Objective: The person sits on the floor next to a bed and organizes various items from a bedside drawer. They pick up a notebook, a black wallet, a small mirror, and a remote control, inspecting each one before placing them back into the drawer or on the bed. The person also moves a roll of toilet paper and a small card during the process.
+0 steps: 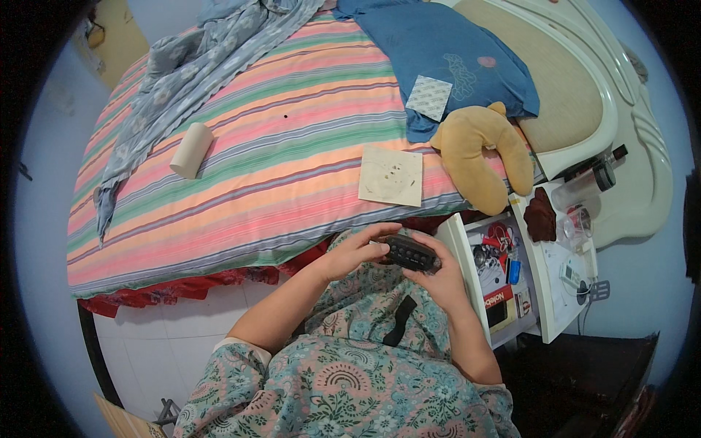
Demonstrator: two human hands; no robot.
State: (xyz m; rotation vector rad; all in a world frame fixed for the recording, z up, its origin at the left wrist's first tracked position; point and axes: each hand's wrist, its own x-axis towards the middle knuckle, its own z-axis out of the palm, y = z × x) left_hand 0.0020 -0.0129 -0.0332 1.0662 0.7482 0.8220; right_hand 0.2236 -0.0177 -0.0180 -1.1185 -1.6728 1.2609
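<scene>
Above my lap I hold a small black device (pixel 412 252) with rows of raised buttons on its face; its exact kind is unclear. My left hand (pixel 363 249) grips its left end, with the thumb on the near edge and the fingers over the top. The right end sits in my right hand (pixel 441 276), fingers curled around it. Across the floral cloth on my lap lies a black strap (pixel 400 321). To the right of my right hand a white drawer (pixel 475 281) stands pulled out, full of small items, among them a blue object (pixel 514 271) and a red notebook box (pixel 499 296).
On the striped bed (pixel 277 168) are a beige cylinder (pixel 192 150), a square cream board (pixel 391 177), a tan neck pillow (pixel 467 142), a silver-white packet (pixel 429 98), a blue pillow (pixel 482 62) and a grey-blue sheet (pixel 168 95). The nightstand (pixel 544 255) holds a brown cloth (pixel 540 215), a bottle (pixel 584 186) and a white remote (pixel 572 275).
</scene>
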